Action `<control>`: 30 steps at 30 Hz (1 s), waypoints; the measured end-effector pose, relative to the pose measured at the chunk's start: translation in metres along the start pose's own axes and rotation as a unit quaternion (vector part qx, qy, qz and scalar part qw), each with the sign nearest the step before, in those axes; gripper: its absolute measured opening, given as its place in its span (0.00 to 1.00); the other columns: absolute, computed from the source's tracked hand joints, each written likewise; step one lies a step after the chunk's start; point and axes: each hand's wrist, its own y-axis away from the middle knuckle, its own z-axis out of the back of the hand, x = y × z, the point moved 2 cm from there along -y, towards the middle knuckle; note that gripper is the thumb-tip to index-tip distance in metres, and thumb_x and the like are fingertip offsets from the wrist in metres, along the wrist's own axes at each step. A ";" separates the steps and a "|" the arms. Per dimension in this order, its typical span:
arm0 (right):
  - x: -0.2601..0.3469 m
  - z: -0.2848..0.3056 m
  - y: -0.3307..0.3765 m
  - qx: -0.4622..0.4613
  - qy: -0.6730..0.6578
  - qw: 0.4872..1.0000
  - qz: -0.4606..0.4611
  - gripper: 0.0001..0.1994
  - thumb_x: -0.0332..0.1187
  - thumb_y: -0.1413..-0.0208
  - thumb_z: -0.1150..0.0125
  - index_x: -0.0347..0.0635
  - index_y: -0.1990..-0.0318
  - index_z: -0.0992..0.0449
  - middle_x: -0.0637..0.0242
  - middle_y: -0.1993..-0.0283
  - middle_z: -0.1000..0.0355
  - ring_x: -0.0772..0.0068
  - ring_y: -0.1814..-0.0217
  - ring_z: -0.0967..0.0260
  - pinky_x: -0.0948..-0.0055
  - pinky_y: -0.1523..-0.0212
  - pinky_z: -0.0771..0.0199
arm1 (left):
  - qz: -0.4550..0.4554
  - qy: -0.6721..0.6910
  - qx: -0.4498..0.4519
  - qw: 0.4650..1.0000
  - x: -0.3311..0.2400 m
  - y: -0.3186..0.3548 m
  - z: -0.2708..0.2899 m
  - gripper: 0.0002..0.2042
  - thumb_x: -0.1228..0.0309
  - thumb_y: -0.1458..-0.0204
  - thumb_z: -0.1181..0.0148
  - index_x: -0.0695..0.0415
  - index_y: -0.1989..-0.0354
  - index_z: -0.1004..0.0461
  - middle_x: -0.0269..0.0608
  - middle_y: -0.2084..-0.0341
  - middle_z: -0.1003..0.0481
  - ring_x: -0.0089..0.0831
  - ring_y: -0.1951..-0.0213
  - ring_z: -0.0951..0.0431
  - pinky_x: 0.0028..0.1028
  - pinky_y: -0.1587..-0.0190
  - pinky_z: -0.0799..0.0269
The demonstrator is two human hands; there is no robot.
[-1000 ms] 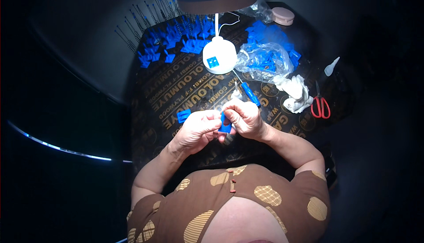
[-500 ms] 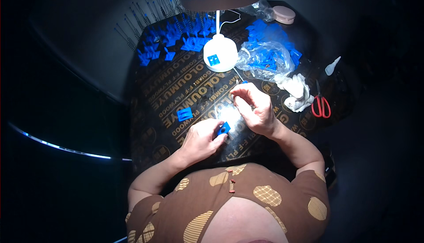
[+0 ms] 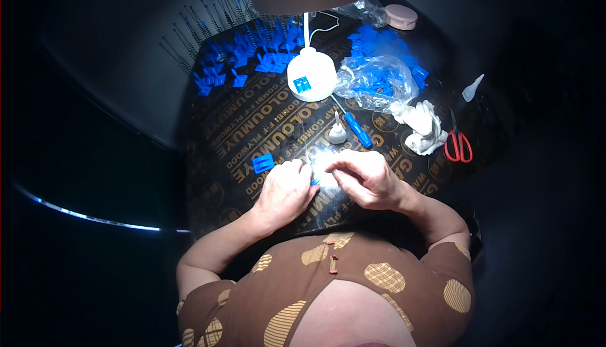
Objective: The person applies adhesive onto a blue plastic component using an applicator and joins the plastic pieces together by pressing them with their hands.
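Note:
Between the thumb and fingers of my left hand (image 3: pixel 283 190) is a small blue plastic piece (image 3: pixel 315 182), mostly covered by the fingers. Close by on its right, my right hand (image 3: pixel 368 180) has thumb and fingertips pinched together. Glare on the table hides whatever they may hold. A similar blue plastic plate (image 3: pixel 263 163) with raised ribs lies just beyond my left hand. A small white bottle with a pointed nozzle (image 3: pixel 338 132) stands beyond my right hand, with a blue-handled screwdriver (image 3: pixel 358 131) lying beside it.
A lamp (image 3: pixel 312 76) stands mid-table, a blue piece on its white base. Blue parts with springs on rods (image 3: pixel 243 50) crowd the far left. At right are a bag of blue pieces (image 3: pixel 379 82), a white cloth (image 3: pixel 421 129), red-handled scissors (image 3: pixel 459 146) and a white nozzle bottle (image 3: pixel 472 88).
My right hand has come toward me from the white bottle, uncovering it and the screwdriver. My left hand has turned over the blue piece, which now shows less.

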 end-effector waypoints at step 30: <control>0.082 0.033 0.039 0.487 -0.147 0.829 0.232 0.05 0.29 0.45 0.50 0.37 0.64 0.31 0.61 0.71 0.40 0.60 0.68 0.36 0.67 0.73 0.31 | -0.182 0.514 0.249 0.801 -0.093 0.012 0.070 0.13 0.75 0.52 0.37 0.62 0.59 0.31 0.44 0.65 0.31 0.40 0.65 0.27 0.32 0.65 0.30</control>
